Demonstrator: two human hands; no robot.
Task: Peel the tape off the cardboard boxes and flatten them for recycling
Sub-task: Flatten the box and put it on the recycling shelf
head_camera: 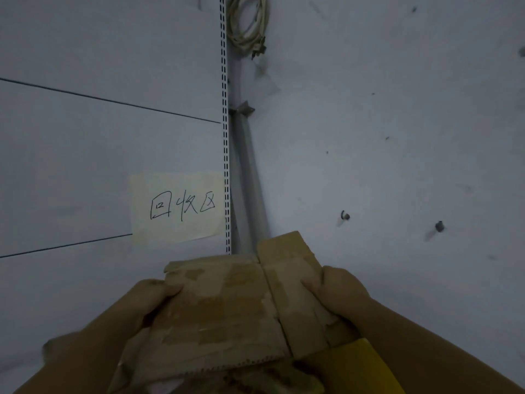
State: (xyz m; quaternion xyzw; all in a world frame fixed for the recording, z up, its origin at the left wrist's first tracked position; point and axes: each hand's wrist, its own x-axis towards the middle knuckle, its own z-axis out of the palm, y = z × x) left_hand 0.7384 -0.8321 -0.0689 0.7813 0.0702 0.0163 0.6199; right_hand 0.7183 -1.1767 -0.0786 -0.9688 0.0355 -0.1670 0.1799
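Head view. A flattened cardboard box (pixel 227 308) fills the lower centre of the frame, held up before a grey wall (pixel 397 137). The left hand (pixel 150 302) grips its left edge, thumb curled over the face. The right hand (pixel 338 297) clasps the right-hand flap, fingers wrapped round the edge. Pale, scuffed patches mark the face; whether any tape remains there cannot be told. A crease runs between the main panel and the flap, and the lower edge looks ragged.

Above the box, a paper note (pixel 177 207) with handwritten characters is stuck beside a slotted rail (pixel 225 137); a coiled cord (pixel 247 21) hangs at top centre.

Probable hazards: pulling the two sides apart could tear the worn board along the crease, and leftover tape could go unnoticed in this dim light.
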